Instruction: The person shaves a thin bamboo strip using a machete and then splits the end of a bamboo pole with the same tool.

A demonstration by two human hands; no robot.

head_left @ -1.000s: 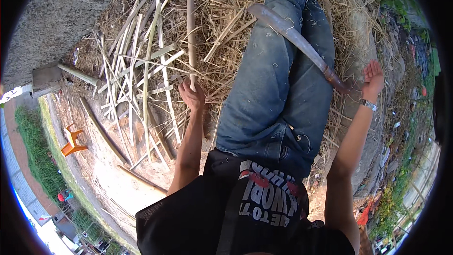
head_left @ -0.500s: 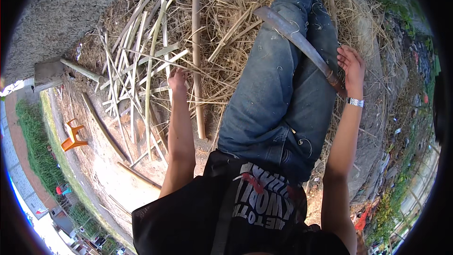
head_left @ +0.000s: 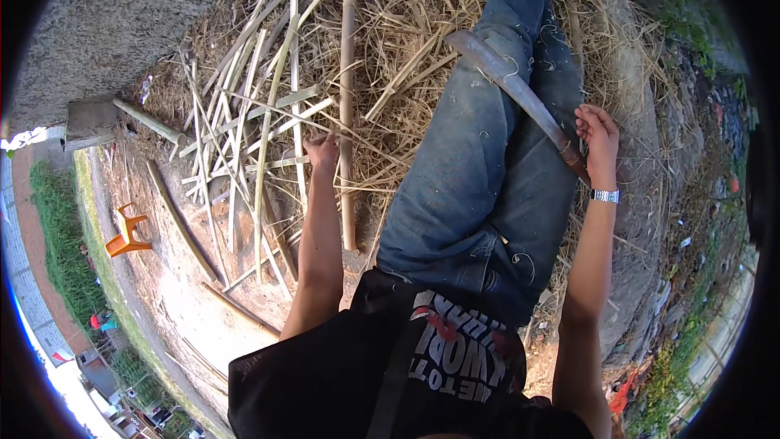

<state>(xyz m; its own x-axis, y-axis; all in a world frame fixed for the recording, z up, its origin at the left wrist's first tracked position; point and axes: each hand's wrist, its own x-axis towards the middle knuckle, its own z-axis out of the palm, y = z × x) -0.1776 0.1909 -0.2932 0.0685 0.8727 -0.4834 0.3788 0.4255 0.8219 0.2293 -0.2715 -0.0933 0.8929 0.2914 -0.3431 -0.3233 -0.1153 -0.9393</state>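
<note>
The person sat on a bed of dry straw (head_left: 406,24) with legs in blue jeans (head_left: 487,162) stretched out ahead, and both bare arms reached forward from the lower edge of the view. The left hand (head_left: 323,150) was closed around a long round bamboo pole (head_left: 348,73), gripping it about midway along its length; the pole lay nearly straight away from the person, its far end near the top of the picture and its near end down beside the left thigh. The right hand (head_left: 597,134) was clamped on the dark handle of a long curved machete (head_left: 512,85), whose grey blade slanted up and to the left across the right leg, with the tip lying over the straw between the knee and the pole. A metal wristwatch (head_left: 604,195) sat on the right wrist. To the left of the pole lay a loose heap of split bamboo strips (head_left: 252,130), pale and thin, crossing one another at many angles on the straw and bare earth. Further left, a thicker bamboo piece (head_left: 150,120) rested at the foot of a grey concrete wall (head_left: 122,24). A small orange plastic stool (head_left: 127,230) stood well apart on the ground at the left edge. The person wore a black shirt (head_left: 390,374) with printed lettering.
</note>
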